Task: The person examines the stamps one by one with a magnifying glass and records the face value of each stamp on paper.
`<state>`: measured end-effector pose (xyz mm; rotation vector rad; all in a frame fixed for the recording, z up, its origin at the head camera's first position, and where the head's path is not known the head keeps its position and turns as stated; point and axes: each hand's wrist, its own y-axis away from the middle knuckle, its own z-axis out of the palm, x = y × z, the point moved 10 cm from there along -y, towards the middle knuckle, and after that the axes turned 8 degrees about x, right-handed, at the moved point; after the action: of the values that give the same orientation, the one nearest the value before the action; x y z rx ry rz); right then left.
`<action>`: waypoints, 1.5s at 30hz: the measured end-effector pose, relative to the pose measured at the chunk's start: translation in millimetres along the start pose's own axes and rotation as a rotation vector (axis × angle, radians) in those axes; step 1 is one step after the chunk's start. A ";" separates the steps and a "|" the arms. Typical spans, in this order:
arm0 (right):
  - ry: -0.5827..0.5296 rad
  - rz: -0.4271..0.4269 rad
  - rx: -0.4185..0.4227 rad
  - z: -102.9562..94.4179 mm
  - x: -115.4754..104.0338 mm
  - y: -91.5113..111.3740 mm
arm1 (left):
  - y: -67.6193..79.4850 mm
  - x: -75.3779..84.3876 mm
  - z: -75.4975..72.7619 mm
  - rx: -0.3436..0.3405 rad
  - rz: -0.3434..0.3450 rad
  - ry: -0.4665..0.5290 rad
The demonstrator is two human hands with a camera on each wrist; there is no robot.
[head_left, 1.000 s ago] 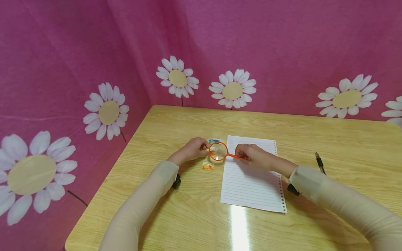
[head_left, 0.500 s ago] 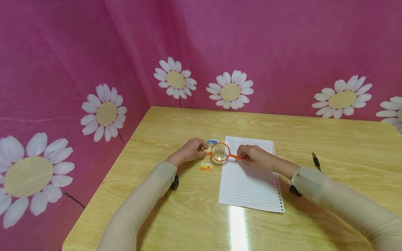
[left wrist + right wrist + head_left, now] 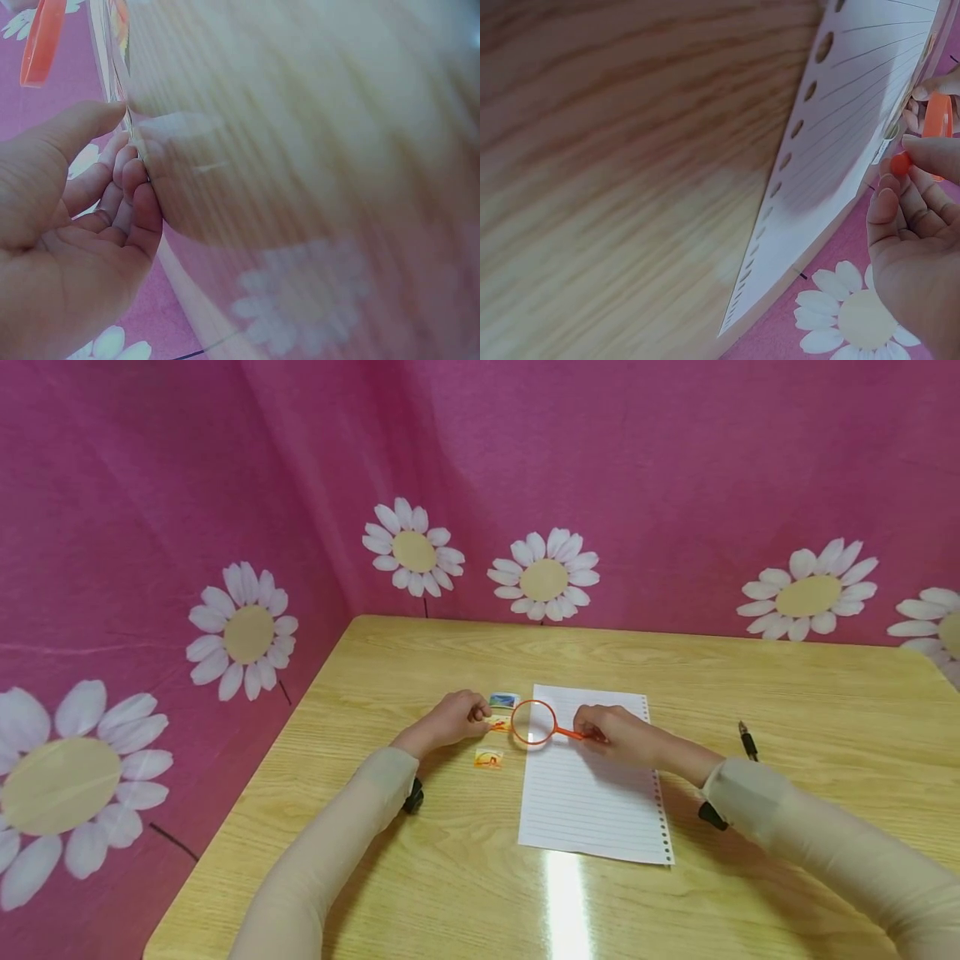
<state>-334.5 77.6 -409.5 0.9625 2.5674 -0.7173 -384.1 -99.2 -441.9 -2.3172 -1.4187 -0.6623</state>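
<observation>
In the head view, my right hand (image 3: 617,735) pinches the handle of an orange-rimmed magnifying glass (image 3: 576,734). Its round lens is over the left edge of a lined sheet of paper (image 3: 588,814). My left hand (image 3: 450,720) rests on the table, its thumb tip at the left edge of a small yellow-and-orange stamp-like picture (image 3: 498,723). Behind that lies a blue-green picture (image 3: 504,700), and nearer me a yellow-orange one (image 3: 489,759). In the left wrist view, thumb and loosely bent fingers stay apart. The right wrist view shows the orange handle end (image 3: 901,163) between thumb and fingers.
A black pen (image 3: 748,742) lies right of the paper, beyond my right forearm. The wooden table (image 3: 450,877) has a bright reflection near its front. A pink curtain (image 3: 637,443) with large white flowers hangs behind and to the left.
The magnifying glass has shifted right with my right hand, off the small pictures and toward the paper, uncovering the middle picture. My left hand stays beside it. The whole head view has drifted slightly.
</observation>
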 end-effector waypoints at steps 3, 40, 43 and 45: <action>0.006 -0.004 0.008 -3.1 0.5 2.6 | 0.5 1.6 -0.9 0.003 0.007 -0.007; 0.038 0.076 0.013 -28.7 20.7 42.9 | 0.4 0.9 1.8 -0.013 -0.046 0.010; 0.040 0.082 0.012 -30.7 22.3 46.4 | 0.4 0.2 2.0 -0.011 -0.048 0.001; 0.048 0.087 0.014 -33.0 23.9 48.8 | 0.9 0.5 1.7 -0.009 -0.044 0.003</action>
<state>-322.3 140.1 -409.5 1.1013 2.5466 -0.6973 -382.7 -98.3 -443.0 -2.2967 -1.4720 -0.6858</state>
